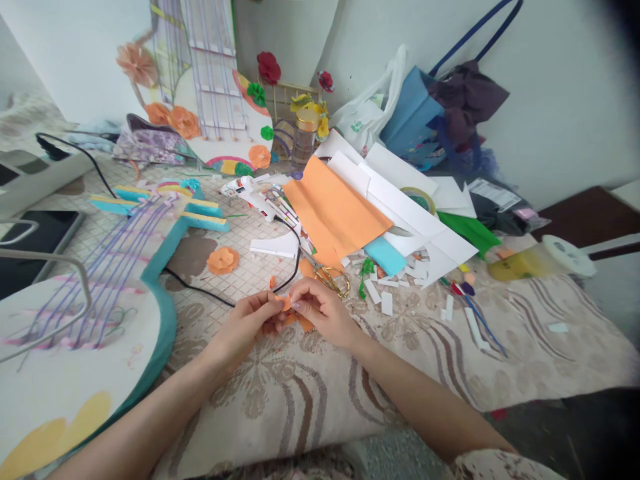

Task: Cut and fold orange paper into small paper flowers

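Note:
My left hand and my right hand meet above the near part of the table. Between their fingertips they pinch a small orange paper piece. More orange paper shows just below the fingers, partly hidden by them. A finished-looking orange paper flower lies to the left of my hands. Gold-handled scissors rest just beyond my right hand. A white glue gun lies farther back, its black cord curving down toward my hands.
On the left lies a guitar-shaped craft strung with purple cords. A larger decorated one stands behind. Orange paper and white sheets pile at the centre right. Paper scraps, a yellow-filled bottle and a blue bag are on the right.

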Demonstrator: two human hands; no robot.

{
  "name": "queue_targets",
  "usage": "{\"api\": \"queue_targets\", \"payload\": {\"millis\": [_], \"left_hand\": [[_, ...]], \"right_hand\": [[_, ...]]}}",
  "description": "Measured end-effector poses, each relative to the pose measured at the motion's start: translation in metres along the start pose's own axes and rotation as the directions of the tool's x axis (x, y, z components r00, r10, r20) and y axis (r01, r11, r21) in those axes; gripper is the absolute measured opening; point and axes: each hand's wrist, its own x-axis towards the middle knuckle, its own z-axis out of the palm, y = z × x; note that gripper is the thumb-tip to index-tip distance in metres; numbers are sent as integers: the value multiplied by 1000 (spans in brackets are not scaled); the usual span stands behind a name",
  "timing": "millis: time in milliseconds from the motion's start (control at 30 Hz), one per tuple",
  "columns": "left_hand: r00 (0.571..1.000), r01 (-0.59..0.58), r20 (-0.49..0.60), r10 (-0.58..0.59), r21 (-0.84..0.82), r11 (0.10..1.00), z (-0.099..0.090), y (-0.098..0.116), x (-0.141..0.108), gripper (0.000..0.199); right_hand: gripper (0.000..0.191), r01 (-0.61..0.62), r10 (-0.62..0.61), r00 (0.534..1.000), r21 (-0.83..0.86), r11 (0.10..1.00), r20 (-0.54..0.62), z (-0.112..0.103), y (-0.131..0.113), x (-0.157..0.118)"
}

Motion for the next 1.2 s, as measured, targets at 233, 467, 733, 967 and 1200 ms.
{"api": "queue_targets", "payload": {"millis": [233,467,733,967,1200], "left_hand": [[995,-81,-34,90,209,974,1,1,-1,24],[981,-154,-56,186,361,920,7,3,-3,22],[965,-193,-95,246,382,904,6,-4,-3,23],[966,-172,-129,225,328,929,9,-2,-3,22],[955,-198,-139,261,355,914,11,-5,-5,21]], "right_hand": [[10,-95,96,995,26,995,-21,6,-2,-1],[8,-174,175,984,41,984,-40,9,0,0],[5,-146,145,987,-5,989,-75,10,0,-2],[4,-122,123,988,10,992,-96,9,0,-2],[3,-155,155,981,11,988,-120,11,1,-2]]}}
